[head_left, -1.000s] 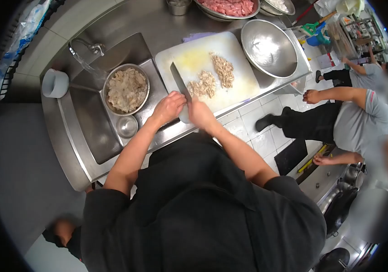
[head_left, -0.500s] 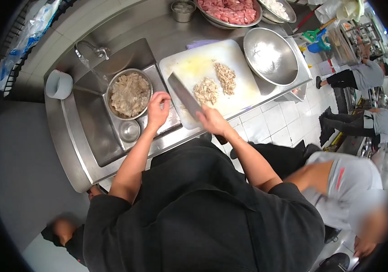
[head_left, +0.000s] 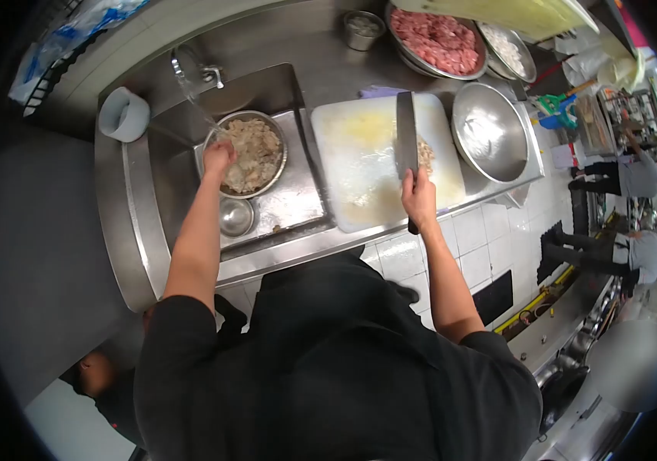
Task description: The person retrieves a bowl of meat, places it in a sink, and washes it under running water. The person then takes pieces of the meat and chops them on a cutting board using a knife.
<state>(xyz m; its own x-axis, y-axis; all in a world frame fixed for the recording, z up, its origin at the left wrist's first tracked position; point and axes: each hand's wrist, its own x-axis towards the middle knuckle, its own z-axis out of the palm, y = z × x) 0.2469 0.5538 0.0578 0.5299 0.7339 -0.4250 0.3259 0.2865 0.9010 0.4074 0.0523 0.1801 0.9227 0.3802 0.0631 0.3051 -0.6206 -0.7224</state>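
Right hand (head_left: 421, 198): gripping cleaver (head_left: 406, 134) by handle (head_left: 412, 228), likely heavy; left hand (head_left: 219, 156): at pale pieces (head_left: 257, 152), hold unclear; likely soft, slippery, best cupped.

No text, label, brand, number or sign can be read. Well apart from the left hand (head_left: 219, 155), up and to its left, plastic packaging (head_left: 75, 34) shows blue patches, too blurred to make out; nothing legible shows on the knife (head_left: 406, 134) in the right hand's (head_left: 419, 197) grip.
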